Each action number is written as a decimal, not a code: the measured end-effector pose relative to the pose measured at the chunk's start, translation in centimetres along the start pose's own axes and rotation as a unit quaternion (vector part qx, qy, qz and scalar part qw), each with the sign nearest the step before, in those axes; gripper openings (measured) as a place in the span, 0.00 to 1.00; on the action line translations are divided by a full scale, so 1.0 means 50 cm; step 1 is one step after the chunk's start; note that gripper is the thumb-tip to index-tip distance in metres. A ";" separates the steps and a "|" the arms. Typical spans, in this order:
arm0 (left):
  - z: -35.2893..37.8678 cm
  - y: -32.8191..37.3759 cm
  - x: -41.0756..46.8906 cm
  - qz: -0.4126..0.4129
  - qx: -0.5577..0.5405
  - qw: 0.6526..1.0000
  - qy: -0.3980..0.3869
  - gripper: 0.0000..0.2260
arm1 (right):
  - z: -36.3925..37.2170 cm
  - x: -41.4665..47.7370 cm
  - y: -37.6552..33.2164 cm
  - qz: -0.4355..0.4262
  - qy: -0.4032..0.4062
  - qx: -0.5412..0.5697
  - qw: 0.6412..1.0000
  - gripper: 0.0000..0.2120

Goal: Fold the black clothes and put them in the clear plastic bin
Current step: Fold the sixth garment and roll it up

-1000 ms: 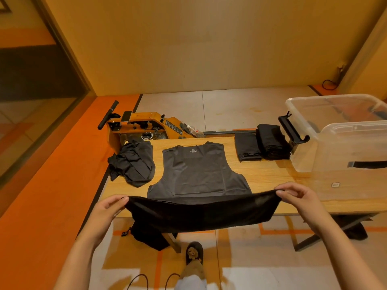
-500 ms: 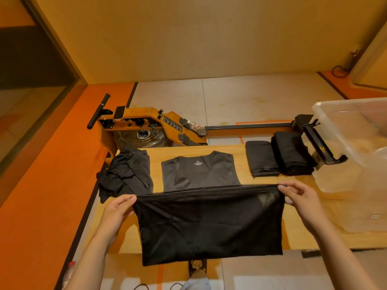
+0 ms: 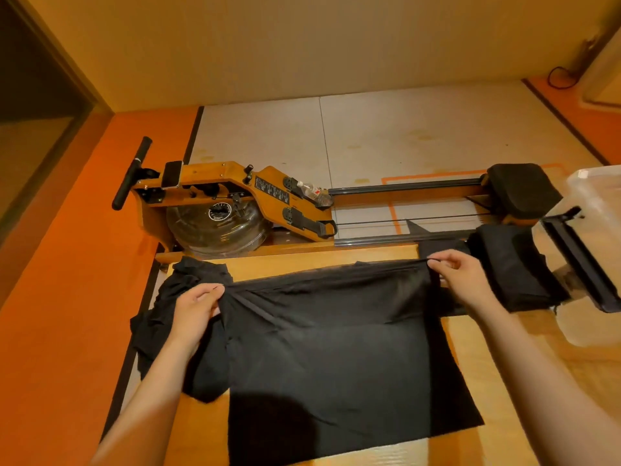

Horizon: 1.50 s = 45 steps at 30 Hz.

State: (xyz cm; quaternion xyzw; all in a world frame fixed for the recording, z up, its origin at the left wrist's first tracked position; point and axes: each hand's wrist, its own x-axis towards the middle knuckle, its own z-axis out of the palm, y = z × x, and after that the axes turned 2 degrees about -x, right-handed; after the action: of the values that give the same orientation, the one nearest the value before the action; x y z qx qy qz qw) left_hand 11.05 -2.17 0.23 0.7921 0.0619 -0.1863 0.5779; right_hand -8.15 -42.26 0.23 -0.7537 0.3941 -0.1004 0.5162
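Head view, looking down over a wooden table [image 3: 504, 381]. Gripping the upper left corner of a black garment [image 3: 329, 348] with the left hand [image 3: 196, 309], fingers curled and cloth bunched under the thumb. Pinching the upper right corner with the right hand [image 3: 463, 280], thumb against bent forefinger, other fingers curled in. Stretched taut between the two hands along its top edge, then spread flat over the tabletop towards the body, lower edge lying between the forearms. Under and outside the left hand, a crumpled heap of black clothes [image 3: 151, 327], partly covered by the garment and the left wrist. Just outside the right hand, folded black clothes [image 3: 514, 267] stacked on the table. Further out past that stack, the clear plastic bin [image 3: 594, 196], cut off by the right edge of the view, contents impossible to make out, with a black latch [image 3: 578, 260] angled down along its near side. Beyond both hands, on the floor behind the table, a wooden rowing machine [image 3: 235, 193], a plastic bottle [image 3: 314, 193] lodged by its footrests, and a black seat [image 3: 522, 191] ahead of the right hand.
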 end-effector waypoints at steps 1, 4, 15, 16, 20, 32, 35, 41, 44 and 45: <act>0.008 0.003 0.019 0.006 0.016 1.000 0.004 0.06 | 0.014 0.024 -0.001 -0.001 0.008 -0.027 1.000 0.04; 0.028 0.007 0.077 0.028 0.084 0.996 0.005 0.05 | 0.051 0.080 -0.001 0.004 0.043 -0.127 0.991 0.03; 0.084 -0.025 0.106 0.139 0.382 0.913 0.031 0.19 | 0.133 0.094 0.007 -0.124 0.086 -0.281 0.948 0.13; 0.098 -0.033 0.085 0.180 0.418 0.889 0.040 0.23 | 0.143 0.072 0.001 -0.170 0.085 -0.303 0.934 0.14; 0.158 -0.090 -0.029 0.310 0.463 0.830 -0.016 0.29 | 0.214 -0.072 0.005 -0.300 -0.001 -0.355 0.885 0.17; 0.156 -0.335 -0.308 0.285 0.533 0.793 -0.079 0.29 | 0.258 -0.356 0.207 -0.290 -0.119 -0.472 0.824 0.24; 0.127 -0.346 -0.331 0.250 0.537 0.803 -0.075 0.29 | 0.220 -0.376 0.240 -0.253 -0.113 -0.484 0.830 0.26; 0.102 -0.348 -0.344 0.168 0.540 0.822 -0.061 0.32 | 0.131 -0.390 0.293 -0.136 -0.035 -0.476 0.868 0.27; 0.092 -0.353 -0.360 0.151 0.549 0.820 -0.062 0.34 | 0.095 -0.410 0.318 -0.087 -0.016 -0.458 0.885 0.31; 0.088 -0.356 -0.368 0.154 0.549 0.820 -0.058 0.34 | 0.088 -0.420 0.321 -0.081 -0.013 -0.453 0.888 0.33</act>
State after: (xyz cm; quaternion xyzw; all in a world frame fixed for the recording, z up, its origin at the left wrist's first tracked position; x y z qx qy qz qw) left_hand -12.51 1.62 -10.08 0.9652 -0.2069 -0.1433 0.0714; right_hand -27.62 -27.03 -10.13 -0.9363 0.3274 0.0569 0.1139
